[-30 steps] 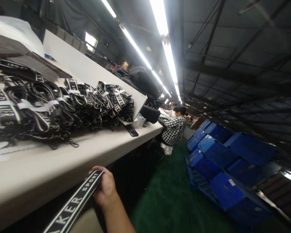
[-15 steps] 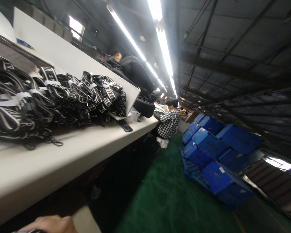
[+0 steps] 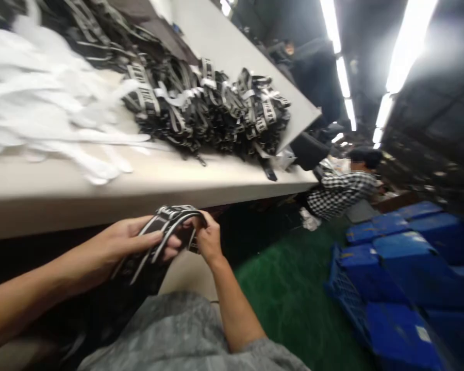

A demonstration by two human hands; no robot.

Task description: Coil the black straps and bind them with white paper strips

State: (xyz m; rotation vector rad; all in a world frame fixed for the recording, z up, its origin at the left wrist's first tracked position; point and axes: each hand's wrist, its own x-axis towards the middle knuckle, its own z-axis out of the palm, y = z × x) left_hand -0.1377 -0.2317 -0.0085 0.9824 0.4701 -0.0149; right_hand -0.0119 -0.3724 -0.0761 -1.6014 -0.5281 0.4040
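- A black strap [image 3: 166, 226] with white stripes and white letters is in the lower middle of the frame, below the front edge of the tabletop [image 3: 178, 180]. It is folded into a loop, and the loop bends over between the two hands.
- The left hand [image 3: 127, 245] grasps the strap from the left side. Its fingers are closed around the folded part, with the thumb on top, and the loose ends of the strap hang down under this hand.
- The right hand [image 3: 206, 237] pinches the right end of the loop with its fingertips, so it is also closed on the strap. The two hands are close together.
- Under the arms, at the bottom of the frame, there is grey clothing [image 3: 185, 335] of the person.
- On the tabletop, in the upper middle of the frame, lies a long pile of bundled straps [image 3: 216, 108] of the same black and white kind, each bundle tied with a pale band.
- Left of this pile, in the upper left of the frame, lies a heap of white strips [image 3: 42, 103]; some of them reach near the front edge.
- At the right middle, beyond the end of the tabletop, a person in a checked shirt [image 3: 340, 190] bends forward.
- Blue crates [image 3: 402, 268] stand on the green floor [image 3: 290, 299] in the lower right of the frame.
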